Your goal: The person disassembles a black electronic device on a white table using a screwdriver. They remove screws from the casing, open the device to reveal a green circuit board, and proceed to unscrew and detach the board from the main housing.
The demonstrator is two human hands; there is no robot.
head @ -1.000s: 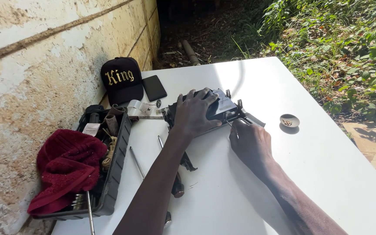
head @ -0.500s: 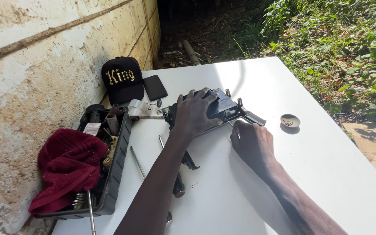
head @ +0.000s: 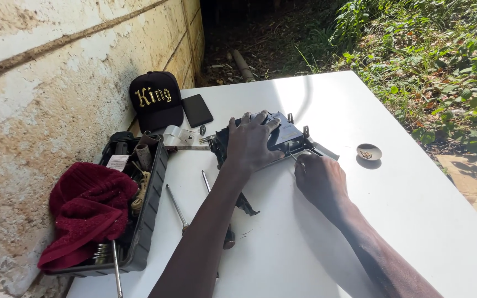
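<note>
Pressing left hand hides black device; right hand grip unclear.

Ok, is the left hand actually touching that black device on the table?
Touching. The head view shows the left hand lying palm-down on top of the black device, fingers spread across its upper face with no gap.
</note>
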